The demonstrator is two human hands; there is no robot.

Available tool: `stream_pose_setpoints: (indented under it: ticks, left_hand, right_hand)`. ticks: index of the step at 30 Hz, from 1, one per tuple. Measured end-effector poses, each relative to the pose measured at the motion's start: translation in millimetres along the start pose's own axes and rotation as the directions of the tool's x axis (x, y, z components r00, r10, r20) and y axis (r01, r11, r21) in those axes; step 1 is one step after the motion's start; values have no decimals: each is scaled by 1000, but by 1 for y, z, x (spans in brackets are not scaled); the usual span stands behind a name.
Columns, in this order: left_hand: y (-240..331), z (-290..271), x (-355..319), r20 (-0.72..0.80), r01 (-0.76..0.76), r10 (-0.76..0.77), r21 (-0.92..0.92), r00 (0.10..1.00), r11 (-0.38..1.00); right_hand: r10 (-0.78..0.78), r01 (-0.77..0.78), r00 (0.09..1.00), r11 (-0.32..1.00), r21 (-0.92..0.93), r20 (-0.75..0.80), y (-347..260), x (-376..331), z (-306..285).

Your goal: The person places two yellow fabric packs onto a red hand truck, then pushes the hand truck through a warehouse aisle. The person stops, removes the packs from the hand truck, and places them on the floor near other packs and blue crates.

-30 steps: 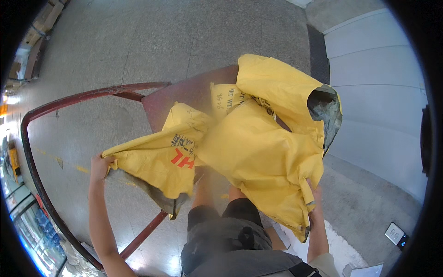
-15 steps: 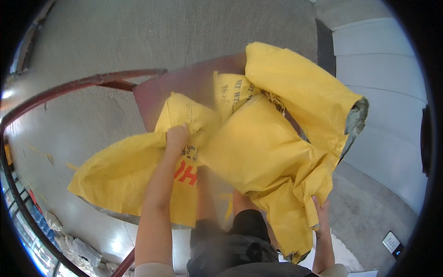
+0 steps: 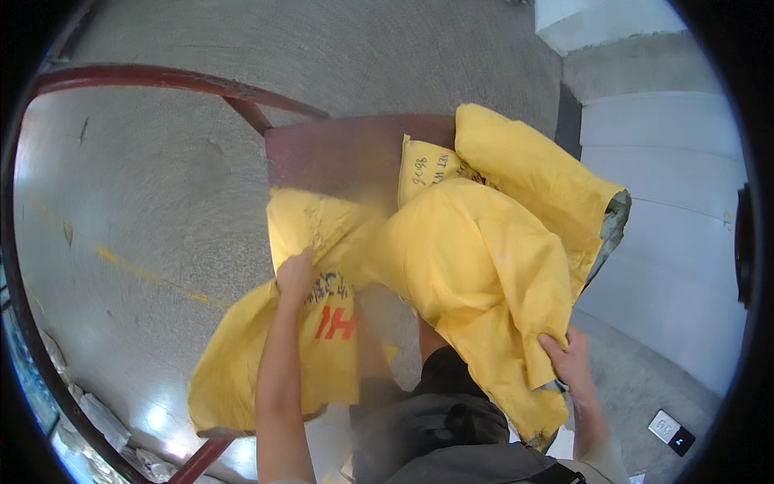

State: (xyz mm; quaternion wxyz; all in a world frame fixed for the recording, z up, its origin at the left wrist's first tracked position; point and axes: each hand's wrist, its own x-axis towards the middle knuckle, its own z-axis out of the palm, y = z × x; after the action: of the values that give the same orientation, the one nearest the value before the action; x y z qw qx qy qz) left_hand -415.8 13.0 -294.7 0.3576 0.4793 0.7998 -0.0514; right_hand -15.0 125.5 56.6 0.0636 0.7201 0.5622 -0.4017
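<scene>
Yellow sacking point(image 3: 476, 250) is spread over the red cart point(image 3: 322, 153), ahead of and between the hands, its long axis roughly crosswise. Its left part is clamped by the left hand point(image 3: 297, 278), its lower right edge by the right hand point(image 3: 568, 355); hands well apart, neither nearer. Creased, bulging mid-right, grey-lined; whether one sack or several cannot be told.

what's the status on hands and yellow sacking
Left hand gripping yellow sacking at left. Right hand gripping its lower right edge. Sacking crumpled, partly over red board. Nothing seen blocking hands.
</scene>
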Motion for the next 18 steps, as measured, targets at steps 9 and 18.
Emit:
stream_pose_setpoints:
  ticks: [9, 18]
  left_hand:
    - [-57, 65, -60, -149, 97, -117, -134, 982, 986]
    - [-39, 89, -53, -156, 256, -284, -178, 946, 950]
  right_hand:
    - [-531, 574, 817, 785, -235, 224, -102, -50, 104]
    - [-787, 871, 479, 373, -318, 389, -148, 20, 85]
